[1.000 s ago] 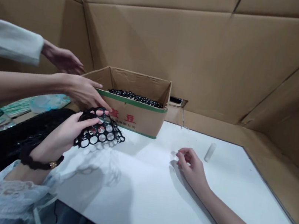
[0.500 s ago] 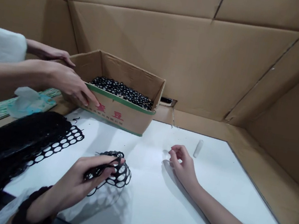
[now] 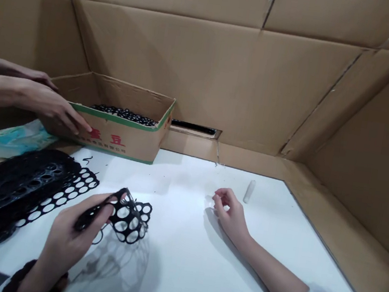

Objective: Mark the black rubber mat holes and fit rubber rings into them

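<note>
My left hand [image 3: 74, 233] grips a crumpled piece of black mesh with round holes [image 3: 128, 221] between thumb and fingers, just above the white board [image 3: 173, 260]. The mesh hangs out to the right of the fingertips, and its shadow falls on the board. My right hand [image 3: 231, 217] rests on the board with its fingers curled in toward the thumb; nothing shows in them. Close to the right hand lies a small whitish tube [image 3: 249, 192]. At the left is a pile of black perforated sheets [image 3: 1, 190], one holed edge spread over the board.
Another person's hands [image 3: 47, 102] hold a cardboard box [image 3: 118, 142] with many small black rings [image 3: 126, 115] at the back left. A light-blue plastic packet [image 3: 16, 139] lies below those hands. Tall cardboard walls [image 3: 206, 69] surround the board. A slot [image 3: 193, 127] opens in the back wall.
The other person's hands and the box have shifted left and away. My left hand has moved left and turned up with the mesh. My right hand keeps its pose; the view has shifted slightly.
</note>
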Tool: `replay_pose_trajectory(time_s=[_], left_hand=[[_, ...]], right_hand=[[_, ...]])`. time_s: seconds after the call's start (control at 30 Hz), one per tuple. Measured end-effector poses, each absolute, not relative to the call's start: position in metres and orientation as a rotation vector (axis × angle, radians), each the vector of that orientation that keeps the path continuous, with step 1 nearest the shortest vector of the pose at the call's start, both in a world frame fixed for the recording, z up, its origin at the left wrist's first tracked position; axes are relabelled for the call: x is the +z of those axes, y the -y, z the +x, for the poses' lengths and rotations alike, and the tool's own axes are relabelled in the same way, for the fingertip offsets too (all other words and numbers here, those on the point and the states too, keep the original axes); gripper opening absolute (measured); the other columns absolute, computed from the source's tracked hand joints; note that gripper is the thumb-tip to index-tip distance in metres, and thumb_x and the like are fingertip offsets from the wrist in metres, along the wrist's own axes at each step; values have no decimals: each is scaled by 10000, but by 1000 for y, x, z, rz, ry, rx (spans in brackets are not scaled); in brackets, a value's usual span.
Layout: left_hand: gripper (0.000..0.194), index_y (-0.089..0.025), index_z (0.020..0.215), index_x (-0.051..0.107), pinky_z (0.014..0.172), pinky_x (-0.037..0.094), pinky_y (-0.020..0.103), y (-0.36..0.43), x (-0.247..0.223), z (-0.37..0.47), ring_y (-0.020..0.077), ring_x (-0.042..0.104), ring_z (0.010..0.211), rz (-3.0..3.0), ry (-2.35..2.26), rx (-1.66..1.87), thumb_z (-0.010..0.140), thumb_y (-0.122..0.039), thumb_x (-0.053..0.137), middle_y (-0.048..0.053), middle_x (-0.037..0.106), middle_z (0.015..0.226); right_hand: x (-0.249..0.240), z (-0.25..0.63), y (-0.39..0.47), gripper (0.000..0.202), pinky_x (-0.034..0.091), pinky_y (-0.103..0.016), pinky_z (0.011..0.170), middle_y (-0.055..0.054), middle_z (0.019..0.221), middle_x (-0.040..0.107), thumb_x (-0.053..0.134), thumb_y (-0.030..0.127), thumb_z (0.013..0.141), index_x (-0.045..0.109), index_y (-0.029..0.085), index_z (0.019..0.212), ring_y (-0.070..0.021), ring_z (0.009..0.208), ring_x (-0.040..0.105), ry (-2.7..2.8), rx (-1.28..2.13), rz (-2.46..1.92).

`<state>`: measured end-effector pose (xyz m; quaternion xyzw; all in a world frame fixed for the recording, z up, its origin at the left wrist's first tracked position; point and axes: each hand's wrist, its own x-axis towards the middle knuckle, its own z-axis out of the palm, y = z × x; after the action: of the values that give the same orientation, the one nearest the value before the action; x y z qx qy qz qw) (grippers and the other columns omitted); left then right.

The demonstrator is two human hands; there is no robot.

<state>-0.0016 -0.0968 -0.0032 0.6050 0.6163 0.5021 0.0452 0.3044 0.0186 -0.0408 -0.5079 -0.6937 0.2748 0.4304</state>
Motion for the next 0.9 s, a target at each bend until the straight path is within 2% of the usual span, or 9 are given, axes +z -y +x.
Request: replay_pose_trajectory(time_s=[0.13,0.3,0.47,0.6,0.7,0.9], left_hand=[[309,-191,894,622,570,510,187,97,4,-5,126,597,605,1500,-2113,1552,703,-434,603,-5,673,820],[321,-207,944,612,665,504,249,96,15,-4,150,575,669,1289,-2191,1621,717,-434,595,8,650,940],[359,-230,1028,591,663,495,223,93,17,-15,131,579,656,1297,-2131,1599,729,-429,603,-7,626,1031],[390,-223,1081,576,823,489,269,89,23,-20,180,612,828,1344,-2111,1577,743,-416,598,8,601,1109],[379,-233,1089,573,925,445,293,83,30,-24,206,579,980,1394,-2104,1571,751,-403,598,-2,597,1125],[354,-228,1062,588,979,402,336,69,49,-39,224,533,1074,1464,-2110,1494,757,-405,594,-15,605,1130]], right_hand=[[-41,305,-19,123,394,-234,538,5,701,494,430,323,852,460,203,844,-123,609,468,1747,673,-1261],[-41,304,-19,135,397,-237,537,1,701,497,421,330,854,465,202,845,-125,606,471,1757,677,-1263],[-40,303,-19,135,392,-237,531,4,692,492,424,333,852,461,204,836,-122,591,466,1756,681,-1268],[-39,303,-19,134,392,-238,539,1,713,507,423,333,851,459,205,828,-120,589,465,1757,690,-1283],[-40,303,-20,142,394,-243,549,-6,732,521,425,336,850,464,202,826,-121,597,479,1761,683,-1288],[-40,304,-20,156,398,-245,552,-9,718,526,423,343,849,472,199,817,-128,604,494,1776,669,-1272]])
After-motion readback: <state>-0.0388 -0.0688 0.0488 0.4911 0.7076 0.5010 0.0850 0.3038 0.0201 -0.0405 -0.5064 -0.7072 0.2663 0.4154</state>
